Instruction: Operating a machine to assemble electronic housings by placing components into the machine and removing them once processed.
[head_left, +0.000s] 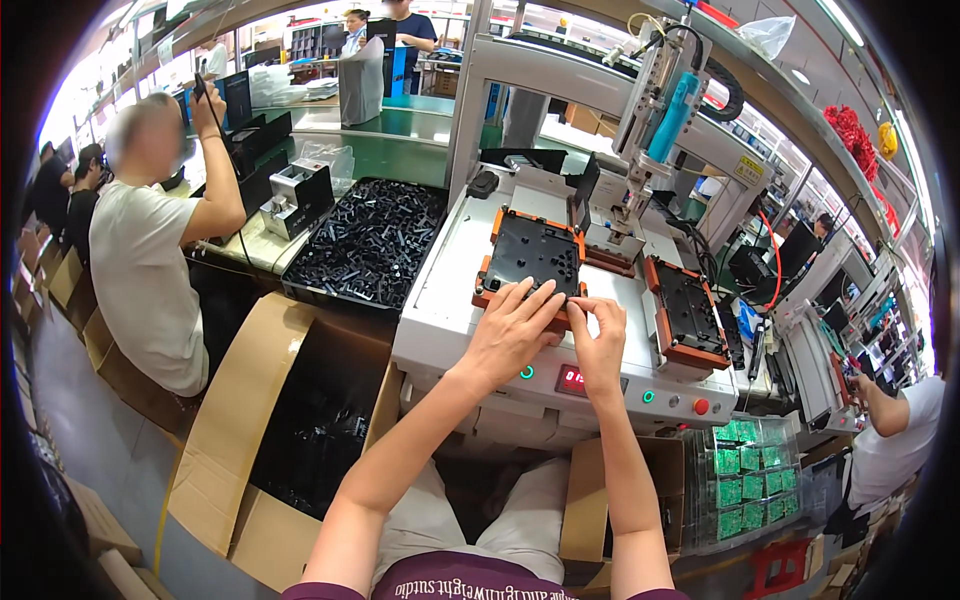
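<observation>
A flat black plastic panel with small holes and studs lies in an orange-brown fixture on the white machine bed. My left hand rests across the panel's near edge, fingers stretched out and lying flat. At the near right corner of the same panel, my right hand has its thumb and forefinger brought together in a pinch. What sits between those fingertips, if anything, is too small to make out. To the right, a second orange-brown fixture holds another black panel.
A screwdriving head with a blue cylinder hangs over the machine bed. Left stands a tray of small black parts, with an open carton below it. Green circuit boards lie at lower right. A red button is on the front. Co-workers sit on both sides.
</observation>
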